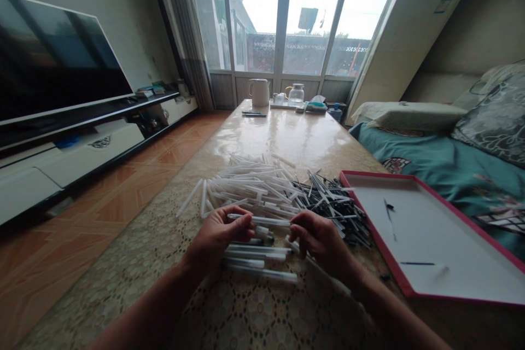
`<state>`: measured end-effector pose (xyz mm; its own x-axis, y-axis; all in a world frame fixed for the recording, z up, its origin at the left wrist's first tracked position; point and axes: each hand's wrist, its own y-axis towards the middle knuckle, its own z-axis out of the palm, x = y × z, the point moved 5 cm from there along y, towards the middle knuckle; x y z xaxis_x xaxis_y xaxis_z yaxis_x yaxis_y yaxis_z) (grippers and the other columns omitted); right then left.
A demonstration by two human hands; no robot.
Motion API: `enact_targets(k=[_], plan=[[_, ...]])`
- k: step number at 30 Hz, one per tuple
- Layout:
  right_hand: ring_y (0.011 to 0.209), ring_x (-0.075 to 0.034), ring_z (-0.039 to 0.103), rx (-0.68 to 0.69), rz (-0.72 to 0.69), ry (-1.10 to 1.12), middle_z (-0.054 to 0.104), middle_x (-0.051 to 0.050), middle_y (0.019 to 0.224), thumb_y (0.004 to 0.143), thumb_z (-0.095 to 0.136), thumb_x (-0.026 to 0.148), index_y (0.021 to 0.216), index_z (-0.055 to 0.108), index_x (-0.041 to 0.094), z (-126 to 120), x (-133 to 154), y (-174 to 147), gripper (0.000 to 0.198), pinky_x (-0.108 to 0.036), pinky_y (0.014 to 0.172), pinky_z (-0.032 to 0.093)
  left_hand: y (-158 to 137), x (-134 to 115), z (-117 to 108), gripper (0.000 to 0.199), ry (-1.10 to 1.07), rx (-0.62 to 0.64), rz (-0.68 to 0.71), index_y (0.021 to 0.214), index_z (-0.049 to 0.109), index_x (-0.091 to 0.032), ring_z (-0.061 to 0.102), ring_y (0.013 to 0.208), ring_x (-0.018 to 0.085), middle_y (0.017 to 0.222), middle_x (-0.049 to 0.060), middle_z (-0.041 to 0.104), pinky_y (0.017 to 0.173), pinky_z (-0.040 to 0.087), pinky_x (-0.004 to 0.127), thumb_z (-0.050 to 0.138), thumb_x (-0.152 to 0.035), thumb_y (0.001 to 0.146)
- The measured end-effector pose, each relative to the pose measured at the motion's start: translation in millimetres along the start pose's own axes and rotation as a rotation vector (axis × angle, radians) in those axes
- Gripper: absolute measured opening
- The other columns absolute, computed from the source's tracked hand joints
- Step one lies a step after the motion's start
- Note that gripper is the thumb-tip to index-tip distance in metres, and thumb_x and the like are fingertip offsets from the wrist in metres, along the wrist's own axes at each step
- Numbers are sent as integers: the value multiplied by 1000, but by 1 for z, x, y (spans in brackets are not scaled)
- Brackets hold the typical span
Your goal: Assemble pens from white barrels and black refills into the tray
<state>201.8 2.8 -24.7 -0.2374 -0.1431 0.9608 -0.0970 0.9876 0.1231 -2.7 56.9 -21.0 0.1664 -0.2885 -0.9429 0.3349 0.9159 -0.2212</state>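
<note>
Fingers of the left hand (219, 232) and right hand (322, 234) pinch opposite ends of a slender translucent white plastic tube (270, 221) above the patterned beige worktop (262, 314) — uneven pressure could skew or drop it.

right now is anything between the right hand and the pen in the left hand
Nothing visible: the right hand is at one end of the pen, and the left hand holds it near the other.
</note>
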Motion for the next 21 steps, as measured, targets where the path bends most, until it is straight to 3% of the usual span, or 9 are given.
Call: enact_targets(k=[4,7,11,15,19,21], plan=[[48,-10,59,-28,79,253,66,-1,82,79,67,45,88,45,21,1,0,2,33,-17,34,40,3,0,-3,38,-48,-17,8,72,65,-13,65,49,12,56,1,69,49,52,19,89,-37,53],[39,-5,49,12,130,365,59,5,70,75,71,44,90,50,20,5,0,3,36,-15,33,36,3,1,-2,37,-41,3,7,72,66,-12,66,50,12,58,2,70,50,53,19,88,-36,55],[38,-3,38,9,143,326,50,7,56,76,70,47,80,57,17,3,-5,5,33,-15,34,29,3,2,-2,31,-37,19,11,74,67,-12,66,51,11,58,2,70,51,54,18,87,-32,59],[42,-5,39,-232,57,176,53,4,58,77,69,48,82,61,16,-28,-10,8,33,-17,36,29,6,-6,-15,32,-148,-85,56,74,66,-12,66,51,11,59,1,71,50,55,17,89,-25,56],[47,-10,49,-616,-41,-106,60,-1,66,81,64,48,88,64,15,-73,-13,5,34,-21,41,39,7,-16,-32,25,-244,-290,130,76,65,-12,67,51,10,60,1,71,52,56,16,84,-14,61],[48,-12,54,-733,-49,-228,65,-6,76,83,61,47,97,64,13,-86,-14,4,37,-25,44,45,7,-19,-36,20,-242,-341,172,78,65,-11,67,51,10,60,1,71,52,56,16,80,-11,66]])
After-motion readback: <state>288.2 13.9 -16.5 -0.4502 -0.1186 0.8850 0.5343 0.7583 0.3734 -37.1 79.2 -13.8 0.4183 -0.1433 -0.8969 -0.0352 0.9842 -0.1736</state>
